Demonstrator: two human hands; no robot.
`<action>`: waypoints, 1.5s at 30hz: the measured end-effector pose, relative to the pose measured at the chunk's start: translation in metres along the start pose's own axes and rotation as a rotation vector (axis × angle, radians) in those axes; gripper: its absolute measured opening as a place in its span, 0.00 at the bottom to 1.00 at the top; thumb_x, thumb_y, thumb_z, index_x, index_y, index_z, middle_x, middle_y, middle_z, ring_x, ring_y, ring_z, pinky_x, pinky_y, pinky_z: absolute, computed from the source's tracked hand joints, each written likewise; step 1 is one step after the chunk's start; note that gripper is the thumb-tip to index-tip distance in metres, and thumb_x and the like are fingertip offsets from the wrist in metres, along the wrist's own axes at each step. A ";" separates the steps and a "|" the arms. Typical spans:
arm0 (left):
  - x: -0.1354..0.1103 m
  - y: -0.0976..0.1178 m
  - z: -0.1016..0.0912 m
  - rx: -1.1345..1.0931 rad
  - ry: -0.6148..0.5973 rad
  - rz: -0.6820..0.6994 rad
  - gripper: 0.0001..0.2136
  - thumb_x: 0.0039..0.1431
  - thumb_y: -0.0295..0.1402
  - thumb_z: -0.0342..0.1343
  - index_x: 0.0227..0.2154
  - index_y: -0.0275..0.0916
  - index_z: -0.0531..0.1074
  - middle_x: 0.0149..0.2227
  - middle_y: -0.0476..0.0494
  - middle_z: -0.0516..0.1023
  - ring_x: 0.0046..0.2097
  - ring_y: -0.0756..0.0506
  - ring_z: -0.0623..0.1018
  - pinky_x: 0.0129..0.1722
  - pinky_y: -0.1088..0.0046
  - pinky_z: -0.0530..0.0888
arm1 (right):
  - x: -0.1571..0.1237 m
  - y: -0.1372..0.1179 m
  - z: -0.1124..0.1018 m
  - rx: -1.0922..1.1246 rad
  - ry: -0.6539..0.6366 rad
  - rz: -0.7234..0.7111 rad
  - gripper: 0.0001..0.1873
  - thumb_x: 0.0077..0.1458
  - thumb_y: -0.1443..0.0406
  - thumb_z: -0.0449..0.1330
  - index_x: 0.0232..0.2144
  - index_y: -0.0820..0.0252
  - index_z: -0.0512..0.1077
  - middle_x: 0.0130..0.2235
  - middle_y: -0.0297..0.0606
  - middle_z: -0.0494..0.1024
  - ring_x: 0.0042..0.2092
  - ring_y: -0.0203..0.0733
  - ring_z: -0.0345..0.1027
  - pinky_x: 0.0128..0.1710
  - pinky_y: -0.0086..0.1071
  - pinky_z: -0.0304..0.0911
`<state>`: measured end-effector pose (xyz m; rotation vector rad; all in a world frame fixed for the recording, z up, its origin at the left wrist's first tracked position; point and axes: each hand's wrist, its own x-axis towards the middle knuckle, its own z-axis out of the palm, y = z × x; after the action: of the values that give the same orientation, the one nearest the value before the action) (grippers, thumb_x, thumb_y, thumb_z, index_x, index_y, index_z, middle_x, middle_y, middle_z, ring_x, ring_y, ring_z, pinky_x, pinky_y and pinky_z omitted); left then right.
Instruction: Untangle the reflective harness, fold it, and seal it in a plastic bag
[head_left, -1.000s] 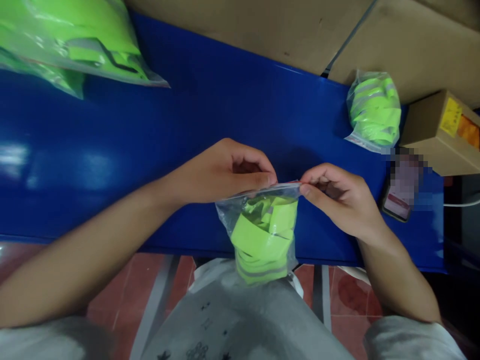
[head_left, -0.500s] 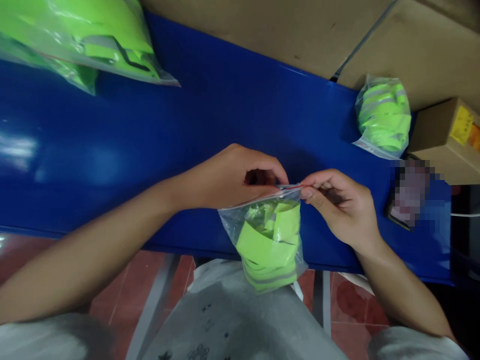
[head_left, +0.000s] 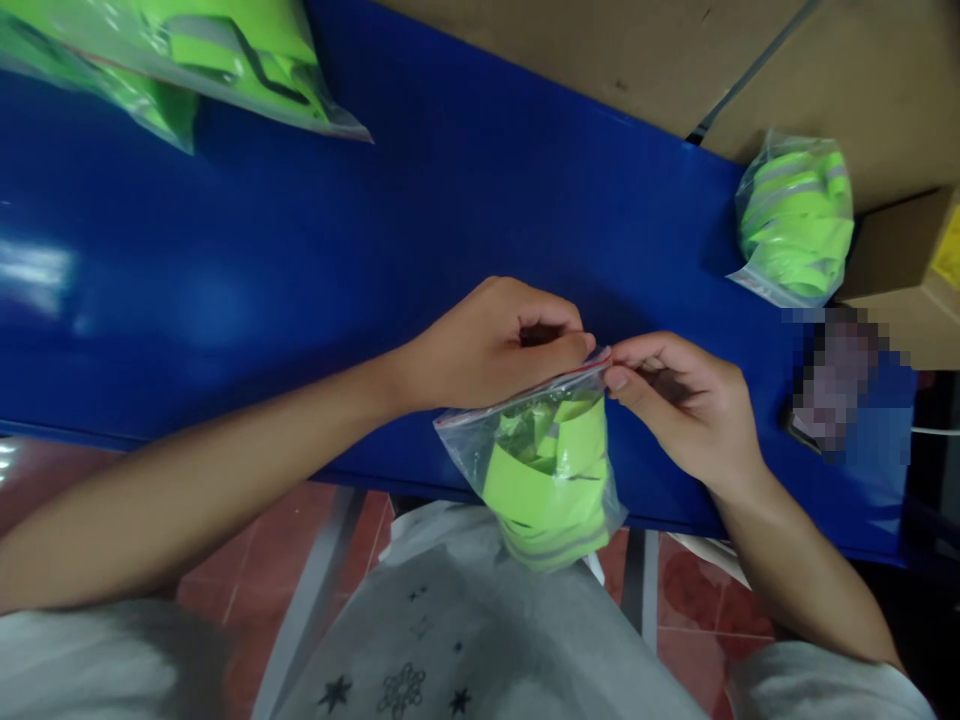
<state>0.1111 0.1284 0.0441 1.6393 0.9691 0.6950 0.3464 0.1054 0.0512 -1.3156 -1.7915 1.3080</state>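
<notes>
A clear zip bag (head_left: pixel 551 480) with a red line along its top hangs over the table's near edge, just above my lap. Rolled neon-yellow strips with grey bands fill it. My left hand (head_left: pixel 506 340) pinches the zip edge between thumb and fingers near the bag's right top corner. At that corner itself, my right hand (head_left: pixel 690 400) holds the edge between thumb and forefinger. The two hands' fingertips are close together. The zip's left end sticks out free below my left wrist.
On the blue table (head_left: pixel 450 200), larger bags of neon-yellow material (head_left: pixel 232 60) lie at the back left. Another filled zip bag (head_left: pixel 799 220) stands at the back right, by a small cardboard box (head_left: pixel 900 260) and a blurred-out phone (head_left: pixel 832 385). Large cardboard (head_left: pixel 600 50) lines the far edge.
My left fingers have slid right along the zip edge, closer to my right hand. The right hand keeps its pinch at the corner. The view has shifted slightly.
</notes>
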 end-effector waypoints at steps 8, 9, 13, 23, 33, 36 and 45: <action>0.002 -0.001 -0.004 -0.025 -0.035 -0.001 0.11 0.69 0.39 0.59 0.37 0.38 0.82 0.31 0.49 0.82 0.32 0.51 0.76 0.29 0.78 0.66 | 0.001 0.004 0.001 0.015 0.036 -0.029 0.05 0.65 0.60 0.68 0.38 0.53 0.78 0.37 0.35 0.84 0.36 0.39 0.78 0.37 0.34 0.73; 0.002 0.000 -0.005 -0.040 -0.055 -0.025 0.12 0.69 0.39 0.59 0.37 0.38 0.83 0.31 0.49 0.82 0.31 0.51 0.77 0.29 0.78 0.66 | 0.002 0.005 0.001 0.022 0.045 -0.053 0.04 0.65 0.62 0.68 0.38 0.54 0.78 0.36 0.34 0.84 0.35 0.37 0.77 0.35 0.32 0.72; 0.002 0.002 -0.010 -0.115 -0.112 -0.097 0.13 0.68 0.42 0.60 0.36 0.38 0.83 0.30 0.49 0.81 0.30 0.51 0.77 0.27 0.78 0.67 | 0.003 0.007 0.000 0.031 0.060 -0.085 0.04 0.64 0.67 0.67 0.35 0.55 0.77 0.33 0.31 0.82 0.32 0.34 0.74 0.32 0.29 0.68; 0.001 0.007 -0.008 0.038 -0.147 -0.088 0.10 0.66 0.38 0.59 0.38 0.38 0.82 0.31 0.49 0.82 0.32 0.50 0.78 0.32 0.76 0.67 | 0.002 0.005 -0.001 -0.013 0.041 -0.098 0.04 0.63 0.69 0.65 0.35 0.56 0.75 0.31 0.30 0.78 0.29 0.32 0.68 0.28 0.28 0.62; -0.001 0.009 -0.004 0.063 -0.104 -0.070 0.09 0.66 0.37 0.58 0.38 0.38 0.81 0.31 0.50 0.82 0.31 0.51 0.77 0.31 0.76 0.67 | 0.006 0.009 -0.001 0.034 -0.024 -0.092 0.03 0.64 0.68 0.65 0.36 0.56 0.76 0.32 0.31 0.79 0.31 0.33 0.70 0.29 0.29 0.63; -0.001 0.011 -0.005 -0.015 -0.106 -0.095 0.07 0.63 0.35 0.61 0.36 0.38 0.81 0.30 0.50 0.82 0.30 0.51 0.77 0.30 0.76 0.68 | 0.005 0.008 -0.002 0.011 -0.008 -0.106 0.04 0.64 0.69 0.65 0.35 0.56 0.76 0.31 0.30 0.78 0.30 0.32 0.69 0.29 0.29 0.63; -0.002 0.011 -0.006 -0.024 -0.114 -0.081 0.06 0.63 0.34 0.62 0.34 0.39 0.82 0.28 0.51 0.81 0.28 0.52 0.76 0.29 0.76 0.68 | 0.006 0.007 -0.004 -0.014 -0.010 -0.109 0.05 0.63 0.68 0.65 0.34 0.55 0.74 0.31 0.30 0.77 0.29 0.32 0.67 0.28 0.29 0.61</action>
<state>0.1078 0.1279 0.0564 1.5919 0.9367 0.5507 0.3505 0.1127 0.0459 -1.2028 -1.8548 1.2475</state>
